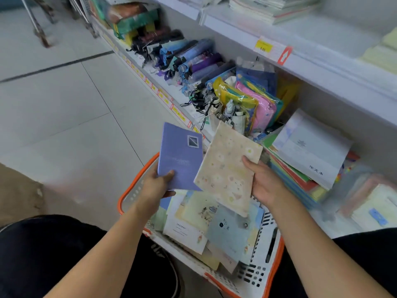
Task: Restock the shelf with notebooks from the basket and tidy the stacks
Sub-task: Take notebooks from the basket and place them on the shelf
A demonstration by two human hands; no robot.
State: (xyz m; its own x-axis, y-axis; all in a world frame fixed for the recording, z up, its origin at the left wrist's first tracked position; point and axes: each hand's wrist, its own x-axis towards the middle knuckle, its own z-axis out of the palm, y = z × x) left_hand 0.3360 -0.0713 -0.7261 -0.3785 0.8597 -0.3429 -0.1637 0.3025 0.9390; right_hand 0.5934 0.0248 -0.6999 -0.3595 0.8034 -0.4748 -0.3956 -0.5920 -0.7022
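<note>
Orange-rimmed basket point(277, 274) of notebooks point(214, 224) beneath 2 notebook-gripping hands

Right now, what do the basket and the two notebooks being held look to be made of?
Basket: moulded plastic, white slotted walls with an orange rim. Purple notebook in the left hand: matte paper or card cover, probably. Cream patterned notebook in the right hand: also looks like matte card; blur hides any texture.
</note>
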